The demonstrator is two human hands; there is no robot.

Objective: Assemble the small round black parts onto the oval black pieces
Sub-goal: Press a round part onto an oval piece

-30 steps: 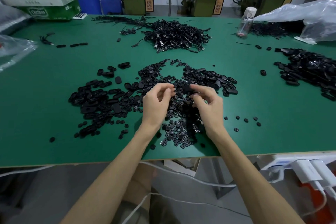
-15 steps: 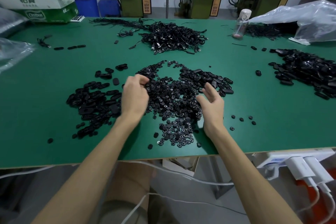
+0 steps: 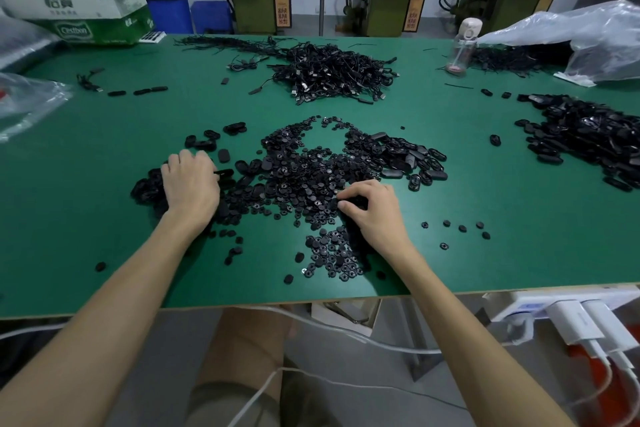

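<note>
Table (image 3: 104, 204): we worked at a green top that filled most of the view, with our two bare arms reaching in from its near edge.
Cable heap (image 3: 332, 73): we saw a tangled black mound at the far middle, well apart from our hands.
Right heap (image 3: 595, 139): we saw dark oval pieces piled by the right edge.
Round parts (image 3: 308, 180): we had them spread in a wide patch at the centre, with a smaller cluster (image 3: 332, 256) closer to the near edge.
Ovals (image 3: 405, 156): we had one group at the patch's right, and another (image 3: 145, 187) at its left, partly under our left hand.
Left hand (image 3: 190, 184): we laid it palm down on the left ovals, fingers curled; we could not tell whether it gripped anything.
Right hand (image 3: 374, 208): we set it on the near right part of the round patch, fingers bent inward over dark pieces; whether it pinched one, we could not tell.
Strays (image 3: 462, 228): we saw a few single round parts to the right of our right hand.
</note>
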